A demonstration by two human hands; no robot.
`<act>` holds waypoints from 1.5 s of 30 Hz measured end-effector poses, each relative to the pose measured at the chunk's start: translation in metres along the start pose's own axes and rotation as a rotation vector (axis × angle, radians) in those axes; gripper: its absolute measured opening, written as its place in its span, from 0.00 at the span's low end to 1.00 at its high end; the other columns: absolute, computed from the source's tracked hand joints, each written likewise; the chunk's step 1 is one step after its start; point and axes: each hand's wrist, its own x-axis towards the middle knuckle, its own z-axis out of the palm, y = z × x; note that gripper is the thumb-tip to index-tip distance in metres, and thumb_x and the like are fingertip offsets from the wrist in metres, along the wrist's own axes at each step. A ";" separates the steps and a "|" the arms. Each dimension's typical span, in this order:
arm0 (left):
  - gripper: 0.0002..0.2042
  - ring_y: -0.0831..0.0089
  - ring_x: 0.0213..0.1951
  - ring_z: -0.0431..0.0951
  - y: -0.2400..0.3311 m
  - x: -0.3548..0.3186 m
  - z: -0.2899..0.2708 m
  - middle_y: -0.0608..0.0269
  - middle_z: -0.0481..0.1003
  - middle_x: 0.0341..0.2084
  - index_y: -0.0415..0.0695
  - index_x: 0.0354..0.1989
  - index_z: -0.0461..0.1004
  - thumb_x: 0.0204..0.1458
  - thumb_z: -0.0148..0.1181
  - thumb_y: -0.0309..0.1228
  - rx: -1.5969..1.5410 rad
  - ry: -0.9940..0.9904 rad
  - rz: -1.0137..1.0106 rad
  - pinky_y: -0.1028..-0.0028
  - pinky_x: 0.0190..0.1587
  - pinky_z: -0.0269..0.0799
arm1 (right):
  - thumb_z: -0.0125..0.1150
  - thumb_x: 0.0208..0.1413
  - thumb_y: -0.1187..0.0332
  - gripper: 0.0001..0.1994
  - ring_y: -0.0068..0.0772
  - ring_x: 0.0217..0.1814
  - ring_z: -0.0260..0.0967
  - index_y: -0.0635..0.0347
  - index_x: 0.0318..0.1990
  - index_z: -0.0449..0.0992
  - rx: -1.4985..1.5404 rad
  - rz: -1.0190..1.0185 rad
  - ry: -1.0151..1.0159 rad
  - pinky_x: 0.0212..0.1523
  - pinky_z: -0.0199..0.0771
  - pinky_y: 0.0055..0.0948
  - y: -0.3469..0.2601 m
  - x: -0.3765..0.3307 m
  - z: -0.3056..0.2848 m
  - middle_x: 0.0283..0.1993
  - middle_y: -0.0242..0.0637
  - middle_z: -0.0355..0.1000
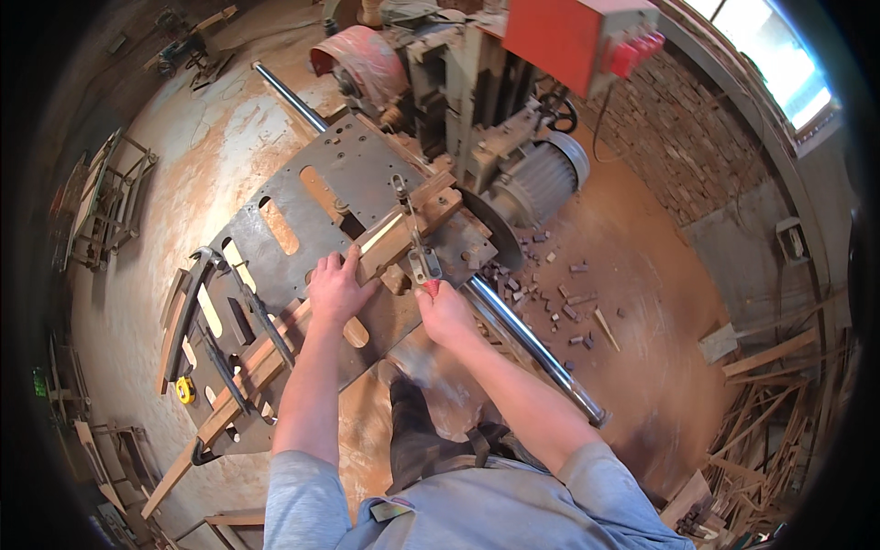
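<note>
My right hand (pixel 447 314) is closed round the red handle of a metal toggle clamp (pixel 424 260), which stands over a wooden strip (pixel 394 249) on the slotted metal machine table (pixel 350 158). My left hand (pixel 339 286) holds the near end of this strip, with thumb and index finger on either side of it. A small wood block (pixel 395 280) sits beside the strip, near the clamp. Beyond the strip's far end, a round saw blade (pixel 493 225) stands at the table's edge.
A grey motor (pixel 543 179) and a red control box (pixel 568 41) stand beyond the blade. Shiny steel rails (pixel 541 353) run under the table. Black curved frames (pixel 188 312) and a yellow tape measure (pixel 185 390) lie at left. Offcuts (pixel 573 312) litter the floor; scrap wood (pixel 765 426) piles at right.
</note>
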 end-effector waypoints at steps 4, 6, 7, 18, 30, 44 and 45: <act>0.36 0.56 0.47 0.74 -0.005 -0.001 0.005 0.56 0.74 0.42 0.52 0.60 0.71 0.40 0.72 0.50 0.003 0.027 0.005 0.57 0.47 0.72 | 0.53 0.63 0.51 0.24 0.67 0.49 0.71 0.71 0.42 0.72 0.023 -0.037 0.029 0.50 0.70 0.54 0.003 0.005 0.005 0.43 0.66 0.74; 0.36 0.55 0.47 0.74 -0.005 0.000 0.006 0.56 0.74 0.42 0.52 0.60 0.71 0.41 0.72 0.50 -0.009 0.037 -0.004 0.57 0.47 0.72 | 0.53 0.63 0.50 0.25 0.67 0.49 0.71 0.72 0.42 0.72 0.023 -0.078 0.042 0.50 0.70 0.54 0.011 0.013 0.010 0.43 0.66 0.74; 0.36 0.55 0.47 0.74 -0.005 0.000 0.008 0.56 0.74 0.42 0.51 0.60 0.71 0.41 0.72 0.50 -0.017 0.039 -0.004 0.57 0.47 0.72 | 0.53 0.62 0.50 0.25 0.67 0.49 0.71 0.72 0.41 0.72 0.023 -0.093 0.052 0.50 0.70 0.54 0.014 0.015 0.011 0.43 0.66 0.74; 0.35 0.56 0.48 0.73 -0.007 -0.001 0.016 0.54 0.74 0.42 0.49 0.60 0.71 0.43 0.71 0.51 -0.042 0.026 -0.006 0.59 0.50 0.71 | 0.54 0.62 0.52 0.21 0.63 0.46 0.73 0.68 0.39 0.75 0.062 -0.071 0.070 0.48 0.71 0.49 0.042 0.031 0.023 0.39 0.61 0.75; 0.35 0.56 0.49 0.73 -0.006 0.000 0.013 0.53 0.73 0.43 0.49 0.62 0.70 0.45 0.69 0.51 -0.041 0.004 -0.001 0.60 0.51 0.70 | 0.54 0.61 0.53 0.23 0.64 0.48 0.72 0.71 0.40 0.75 0.067 -0.062 0.081 0.49 0.72 0.49 0.050 0.036 0.026 0.40 0.61 0.76; 0.36 0.56 0.46 0.74 -0.001 -0.004 0.007 0.54 0.74 0.41 0.50 0.61 0.70 0.41 0.72 0.50 0.032 0.071 0.019 0.58 0.48 0.73 | 0.51 0.63 0.51 0.23 0.62 0.50 0.72 0.69 0.44 0.73 0.021 -0.090 0.082 0.52 0.70 0.52 0.028 0.017 0.024 0.45 0.61 0.75; 0.36 0.56 0.48 0.74 0.000 -0.004 0.005 0.54 0.74 0.42 0.51 0.61 0.70 0.42 0.72 0.50 0.016 0.036 -0.011 0.58 0.50 0.72 | 0.51 0.63 0.51 0.23 0.62 0.51 0.72 0.69 0.45 0.72 0.023 -0.081 0.069 0.52 0.70 0.52 0.025 0.013 0.021 0.46 0.61 0.75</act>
